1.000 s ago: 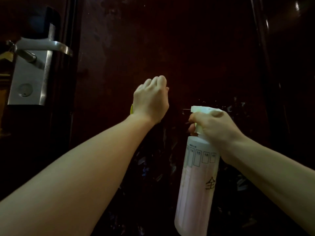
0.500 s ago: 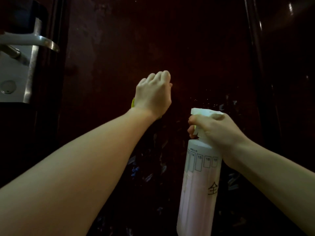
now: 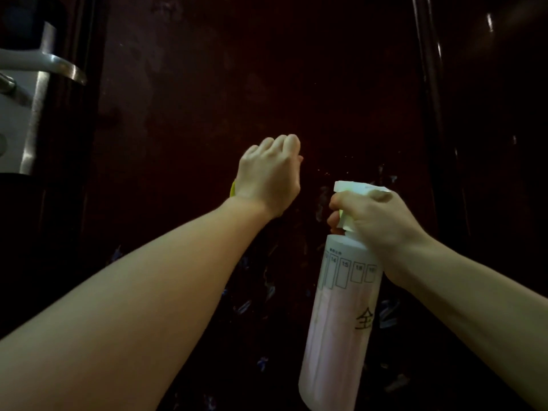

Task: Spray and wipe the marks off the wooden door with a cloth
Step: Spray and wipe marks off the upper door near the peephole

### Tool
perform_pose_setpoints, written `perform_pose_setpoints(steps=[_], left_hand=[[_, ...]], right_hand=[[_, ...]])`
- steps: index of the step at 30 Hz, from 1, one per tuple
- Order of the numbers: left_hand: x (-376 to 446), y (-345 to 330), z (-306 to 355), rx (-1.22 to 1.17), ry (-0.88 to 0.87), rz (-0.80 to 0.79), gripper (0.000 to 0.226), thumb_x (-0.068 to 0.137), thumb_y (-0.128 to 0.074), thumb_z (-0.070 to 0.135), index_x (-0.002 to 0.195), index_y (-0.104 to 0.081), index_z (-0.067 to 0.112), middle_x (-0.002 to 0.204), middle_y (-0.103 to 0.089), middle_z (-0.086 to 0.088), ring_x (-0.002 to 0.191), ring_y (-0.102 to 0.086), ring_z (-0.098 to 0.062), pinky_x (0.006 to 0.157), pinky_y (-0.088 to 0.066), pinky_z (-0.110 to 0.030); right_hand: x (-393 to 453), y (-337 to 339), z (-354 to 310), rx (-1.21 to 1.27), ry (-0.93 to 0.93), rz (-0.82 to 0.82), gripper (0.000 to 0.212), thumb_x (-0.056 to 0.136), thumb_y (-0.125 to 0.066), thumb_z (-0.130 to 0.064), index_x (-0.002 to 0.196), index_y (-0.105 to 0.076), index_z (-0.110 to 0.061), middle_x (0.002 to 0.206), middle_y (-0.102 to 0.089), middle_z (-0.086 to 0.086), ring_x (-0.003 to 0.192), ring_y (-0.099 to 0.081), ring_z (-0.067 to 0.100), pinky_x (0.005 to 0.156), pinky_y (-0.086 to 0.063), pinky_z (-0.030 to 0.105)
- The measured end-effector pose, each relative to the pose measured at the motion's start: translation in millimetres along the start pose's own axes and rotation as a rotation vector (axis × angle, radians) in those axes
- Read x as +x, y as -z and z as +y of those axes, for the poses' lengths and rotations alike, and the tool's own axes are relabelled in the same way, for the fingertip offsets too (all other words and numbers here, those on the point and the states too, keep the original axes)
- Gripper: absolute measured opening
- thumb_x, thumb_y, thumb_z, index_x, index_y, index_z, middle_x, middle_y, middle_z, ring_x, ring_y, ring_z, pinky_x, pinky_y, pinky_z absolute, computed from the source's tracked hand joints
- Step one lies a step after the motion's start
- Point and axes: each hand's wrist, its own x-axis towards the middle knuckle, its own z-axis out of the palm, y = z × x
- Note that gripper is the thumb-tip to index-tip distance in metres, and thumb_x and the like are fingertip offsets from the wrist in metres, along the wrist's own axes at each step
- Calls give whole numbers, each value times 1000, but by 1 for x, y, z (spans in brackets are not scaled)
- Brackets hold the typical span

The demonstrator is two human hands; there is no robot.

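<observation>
Pressing a mostly hidden yellow cloth (image 3: 233,188) against the wooden door (image 3: 267,69), the left hand (image 3: 268,176) is curling round it; the right hand (image 3: 376,223) is gripping the spray bottle (image 3: 341,321), with pale marks (image 3: 268,289) lower down still awaiting wiping.

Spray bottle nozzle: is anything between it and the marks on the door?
Nothing visible. The right hand holds the bottle upright with its nozzle facing the door. The left hand, with a sliver of yellow cloth showing, sits left of the nozzle, not in front of it.
</observation>
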Motion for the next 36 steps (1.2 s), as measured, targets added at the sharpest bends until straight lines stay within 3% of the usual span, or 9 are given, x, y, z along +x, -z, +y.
perform_pose_setpoints(steps=[4, 7, 11, 17, 22, 28, 34, 36], left_hand=[[1, -2, -1, 2, -5, 5, 11, 96, -49, 21, 94, -54, 13, 87, -61, 1, 81, -59, -19, 73, -41, -31], [-9, 1, 2, 14, -22, -12, 11, 96, -49, 21, 95, -55, 11, 87, -60, 1, 80, -59, -19, 72, -42, -32], [-33, 6, 4, 15, -72, -42, 10, 94, -53, 19, 92, -56, 10, 83, -60, 0, 73, -57, -19, 67, -37, -30], [-28, 7, 6, 17, -45, -55, 10, 94, -53, 18, 89, -55, 10, 79, -58, 1, 69, -55, -19, 64, -41, -31], [-12, 2, 6, 39, 14, -23, 12, 96, -48, 20, 89, -52, 12, 76, -44, 8, 69, -47, -12, 65, -38, -28], [-13, -1, 5, 27, -1, -10, 12, 96, -48, 21, 91, -53, 11, 80, -57, 2, 71, -53, -16, 67, -39, -29], [-13, 0, 5, 11, -6, -14, 11, 95, -49, 20, 89, -53, 11, 78, -55, 3, 70, -53, -16, 65, -40, -30], [-12, 1, 5, 16, -10, -17, 11, 95, -49, 19, 89, -53, 11, 79, -58, 1, 70, -55, -18, 64, -42, -32]], right_hand=[[0, 7, 4, 21, -43, 15, 17, 84, -62, -21, 74, -65, -8, 66, -66, 6, 66, -62, 22, 70, -54, 42], [0, 13, 6, 21, -43, 31, 18, 84, -64, -26, 83, -67, -9, 72, -69, 6, 70, -65, 21, 75, -56, 43], [2, 16, 4, 10, -35, 53, 20, 83, -66, -29, 75, -68, -11, 71, -70, 2, 69, -66, 17, 69, -55, 37], [3, 17, 4, 30, -81, 49, 16, 84, -63, -24, 89, -66, -9, 68, -68, 3, 66, -65, 18, 64, -56, 36], [4, 21, 3, 49, -63, 21, 18, 85, -65, -28, 87, -69, -10, 75, -70, 3, 74, -68, 17, 72, -57, 36], [4, 33, 5, 10, -76, 68, 12, 86, -62, -21, 84, -65, -9, 63, -66, 3, 62, -63, 18, 63, -54, 36], [5, 36, 4, 50, -94, 8, 19, 86, -65, -26, 87, -69, -8, 70, -69, 5, 72, -69, 20, 73, -57, 37], [5, 35, 3, 42, -95, 10, 18, 86, -64, -24, 87, -68, -7, 68, -69, 5, 67, -67, 18, 66, -57, 35]])
